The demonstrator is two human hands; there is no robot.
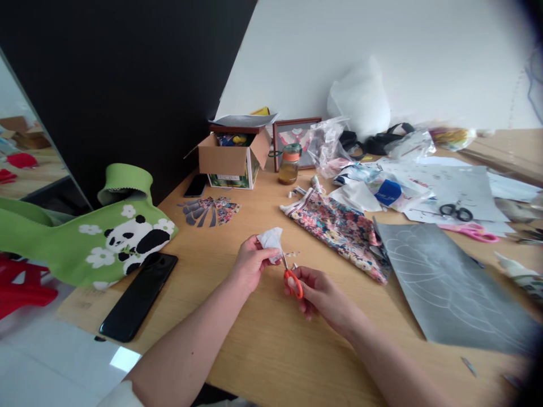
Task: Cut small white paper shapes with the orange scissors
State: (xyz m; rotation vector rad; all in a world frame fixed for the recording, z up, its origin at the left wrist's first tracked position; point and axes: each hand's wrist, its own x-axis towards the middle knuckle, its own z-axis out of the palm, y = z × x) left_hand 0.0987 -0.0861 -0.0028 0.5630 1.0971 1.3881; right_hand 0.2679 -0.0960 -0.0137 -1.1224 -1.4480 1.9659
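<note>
My left hand (250, 261) pinches a small white scrap of fabric (270, 238) just above the wooden table (263, 339). My right hand (316, 291) grips small orange-handled scissors (292, 280), fingers through the loops, with the blades pointing up into the scrap's lower edge. Tiny white cuttings (292, 254) lie on the table just beyond the hands. A folded floral cloth (339, 226) lies to the right of the hands, and floral cut-out pieces (211, 210) arranged in a fan sit farther back on the left.
A black phone (139, 302) and a green panda bag (102, 237) lie at the left edge. A grey sheet with drawn lines (449, 282) is on the right. Behind stand a cardboard box (233, 158), a jar (289, 165), plastic bags, papers, black scissors (456, 212) and pink scissors (470, 232).
</note>
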